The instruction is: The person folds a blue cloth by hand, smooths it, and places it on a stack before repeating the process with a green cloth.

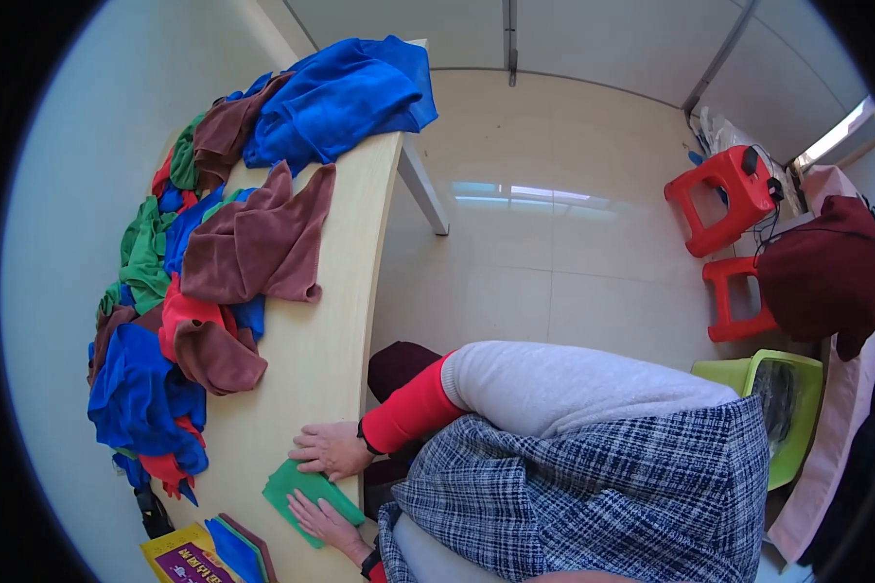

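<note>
A folded green cloth lies flat near the table's edge. My left hand rests on it, palm down with the fingers stretched out. Just beyond the cloth's upper edge, my right hand lies on the tabletop, fingers spread and the thumb side close to the cloth. Neither hand grips anything. Close by are folded blue and brown cloths, next to a yellow and purple package.
Loose crumpled cloths in blue, green, red and brown, such as a brown cloth and a large blue cloth, heap along the table. Red plastic stools and a lime-green bin stand on the floor at the right.
</note>
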